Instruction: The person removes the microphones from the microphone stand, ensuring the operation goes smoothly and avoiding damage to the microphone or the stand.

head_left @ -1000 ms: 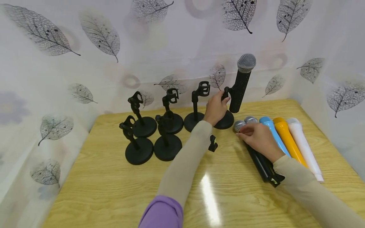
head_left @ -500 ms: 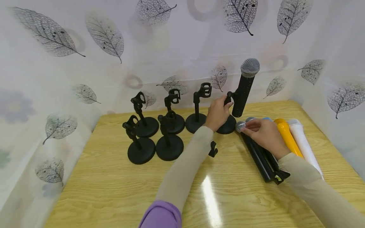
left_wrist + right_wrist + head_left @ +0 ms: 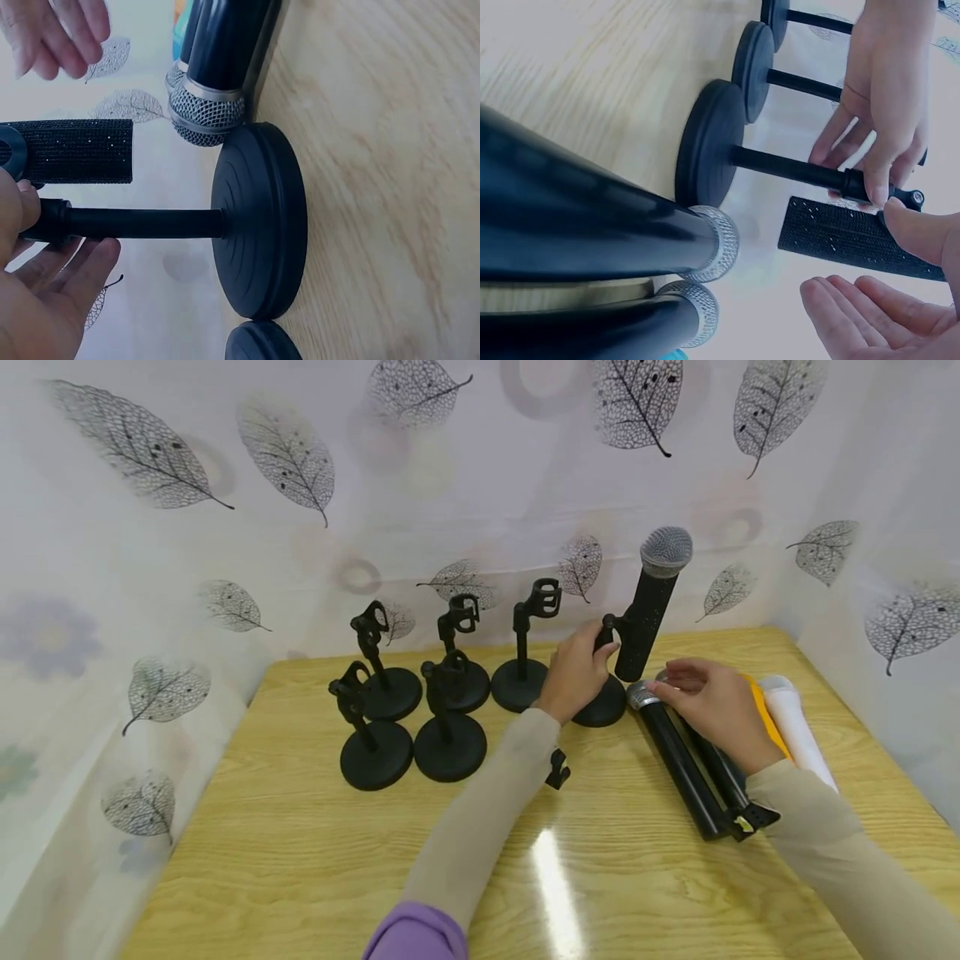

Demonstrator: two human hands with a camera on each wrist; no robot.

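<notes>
My left hand (image 3: 576, 675) grips the upper post of a black microphone stand (image 3: 604, 708), thumb and fingers around it below the joint. In that stand's clip a black speckled microphone (image 3: 647, 622) with a silver mesh head leans to the right. My right hand (image 3: 716, 714) hovers with fingers extended over two black microphones (image 3: 681, 768) lying on the table, partly covering the farther one. Seen in the right wrist view, the right hand's fingers (image 3: 870, 311) are spread apart from its thumb, beside the speckled microphone's handle, with nothing held between them.
Several stands with vacant clips, including a front-left stand (image 3: 377, 756), are grouped to the left on the wooden table (image 3: 300, 877). Right of my right hand lie an orange microphone (image 3: 771, 722) and a white microphone (image 3: 801, 727). A leaf-patterned cloth (image 3: 480, 468) hangs behind.
My left hand has drawn the stand and its microphone slightly nearer and rightward. My right hand has shifted right and its fingers have parted; the blue microphone seen earlier is now hidden behind it.
</notes>
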